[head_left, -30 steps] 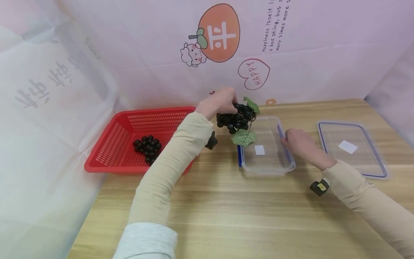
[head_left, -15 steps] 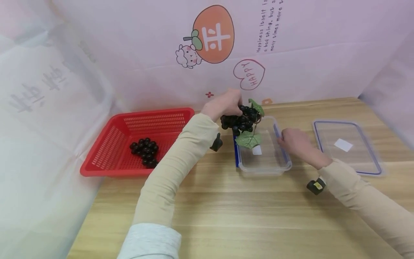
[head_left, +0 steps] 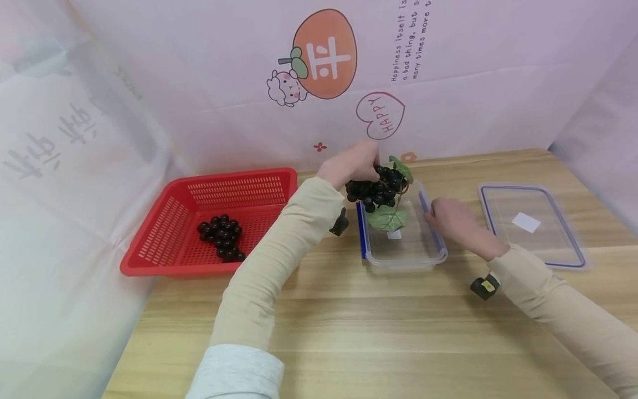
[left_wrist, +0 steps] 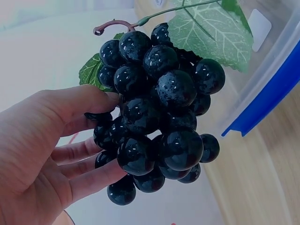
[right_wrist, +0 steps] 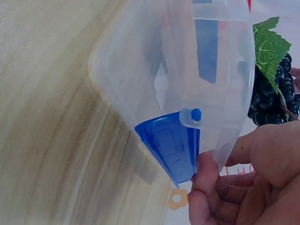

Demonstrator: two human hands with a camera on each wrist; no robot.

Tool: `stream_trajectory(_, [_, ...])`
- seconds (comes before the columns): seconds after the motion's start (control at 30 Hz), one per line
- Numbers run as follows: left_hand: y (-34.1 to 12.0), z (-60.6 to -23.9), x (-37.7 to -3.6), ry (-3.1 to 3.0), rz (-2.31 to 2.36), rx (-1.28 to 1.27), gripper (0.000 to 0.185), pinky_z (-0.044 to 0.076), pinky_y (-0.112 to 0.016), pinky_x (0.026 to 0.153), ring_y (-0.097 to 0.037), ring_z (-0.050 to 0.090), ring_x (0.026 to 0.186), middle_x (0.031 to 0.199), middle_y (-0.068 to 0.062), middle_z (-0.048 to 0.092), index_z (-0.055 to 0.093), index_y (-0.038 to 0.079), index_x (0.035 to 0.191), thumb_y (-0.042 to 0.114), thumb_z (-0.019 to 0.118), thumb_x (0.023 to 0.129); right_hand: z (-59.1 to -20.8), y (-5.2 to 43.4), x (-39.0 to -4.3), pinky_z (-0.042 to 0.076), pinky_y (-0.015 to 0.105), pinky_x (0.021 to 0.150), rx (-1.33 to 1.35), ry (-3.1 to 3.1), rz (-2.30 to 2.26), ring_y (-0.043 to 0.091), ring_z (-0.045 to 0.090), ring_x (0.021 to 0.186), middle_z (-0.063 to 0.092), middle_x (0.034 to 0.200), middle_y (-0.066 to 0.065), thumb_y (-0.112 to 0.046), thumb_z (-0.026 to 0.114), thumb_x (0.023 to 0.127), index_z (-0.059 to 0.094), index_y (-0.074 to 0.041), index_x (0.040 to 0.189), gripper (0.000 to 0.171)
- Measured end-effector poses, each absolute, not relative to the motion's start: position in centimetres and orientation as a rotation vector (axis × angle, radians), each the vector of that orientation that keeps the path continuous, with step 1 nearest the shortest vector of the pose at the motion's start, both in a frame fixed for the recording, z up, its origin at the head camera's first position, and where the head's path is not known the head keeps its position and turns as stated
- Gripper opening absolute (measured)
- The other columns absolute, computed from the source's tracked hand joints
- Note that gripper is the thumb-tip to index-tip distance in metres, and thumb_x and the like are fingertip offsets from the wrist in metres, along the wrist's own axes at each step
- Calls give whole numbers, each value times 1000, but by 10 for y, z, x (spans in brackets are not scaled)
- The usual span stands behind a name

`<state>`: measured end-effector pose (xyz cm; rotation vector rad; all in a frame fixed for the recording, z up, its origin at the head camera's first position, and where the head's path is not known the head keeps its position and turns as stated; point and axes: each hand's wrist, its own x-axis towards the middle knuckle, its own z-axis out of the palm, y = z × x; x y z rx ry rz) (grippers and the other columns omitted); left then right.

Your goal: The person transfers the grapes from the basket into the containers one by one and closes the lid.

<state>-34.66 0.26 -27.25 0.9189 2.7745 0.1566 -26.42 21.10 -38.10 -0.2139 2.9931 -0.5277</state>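
Observation:
My left hand (head_left: 353, 165) grips a bunch of dark grapes (left_wrist: 154, 108) with green leaves (left_wrist: 211, 33), thumb and fingers curled about its side. The bunch hangs above the left part of a clear plastic box (head_left: 406, 260) that has blue side latches. One leaf dips over the box's inside, in front of a white label. At the box's right side, my right hand (head_left: 454, 221) pinches the rim between thumb and fingers, beside a blue latch (right_wrist: 171, 145) that hangs open in the right wrist view.
A red basket (head_left: 149, 244) stands at the left with another bunch of dark grapes (head_left: 221, 235) in it. The clear lid (head_left: 533, 244) with a blue seal lies on the wooden table (head_left: 349, 332) at the right. A printed cloth (head_left: 229, 83) rises behind the table.
My left hand has carried the grapes slightly right and down, further over the box. My right hand stays at the box's rim. The head view has shifted a little.

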Motion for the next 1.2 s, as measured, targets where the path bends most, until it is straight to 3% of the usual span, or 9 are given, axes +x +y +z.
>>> stream_trajectory(0.17, [9, -273, -346, 2773, 137, 928, 14, 43, -20, 61, -9, 52, 66, 80, 1, 69, 74, 10, 90, 17, 63, 85, -383, 212, -266, 40, 26, 43, -215, 2994, -531, 18, 51, 51, 53, 61, 10, -15, 51, 93, 52, 1, 73, 26])
stream_trajectory(0.43, [19, -276, -345, 2740, 134, 951, 16, 36, -20, 54, -7, 41, 53, 59, 6, 52, 64, 11, 71, 18, 64, 86, -382, 212, -266, 40, 27, 43, -227, 3010, -520, 19, 50, 51, 53, 60, 9, -15, 51, 92, 51, -1, 70, 26])
stream_trajectory(0.7, [26, -283, -344, 2743, 111, 999, 12, 38, -19, 57, -7, 43, 57, 64, 5, 56, 71, 8, 80, 17, 64, 86, -382, 212, -266, 41, 26, 43, -218, 3009, -549, 19, 52, 51, 55, 62, 12, -15, 51, 92, 55, 4, 77, 24])
stream_trajectory(0.87, [31, -288, -345, 2730, 85, 1013, 12, 47, -19, 67, -8, 53, 66, 79, 2, 69, 73, 10, 89, 18, 65, 85, -384, 213, -265, 41, 26, 42, -223, 3002, -575, 19, 52, 51, 56, 62, 12, -13, 51, 92, 55, 5, 78, 23])
stream_trajectory(1.03, [35, -292, -346, 2709, 87, 1001, 17, 52, -22, 78, -10, 61, 79, 95, 0, 73, 73, 11, 98, 17, 65, 86, -384, 214, -265, 40, 27, 43, -237, 3014, -558, 18, 51, 50, 53, 60, 9, -13, 51, 91, 52, 1, 72, 24])
stream_trajectory(1.2, [37, -296, -347, 2692, 71, 1042, 20, 51, -22, 79, -9, 62, 84, 99, 0, 72, 73, 12, 103, 16, 65, 85, -385, 215, -265, 39, 26, 43, -241, 3026, -545, 17, 49, 50, 50, 59, 7, -14, 51, 91, 47, -4, 66, 27])
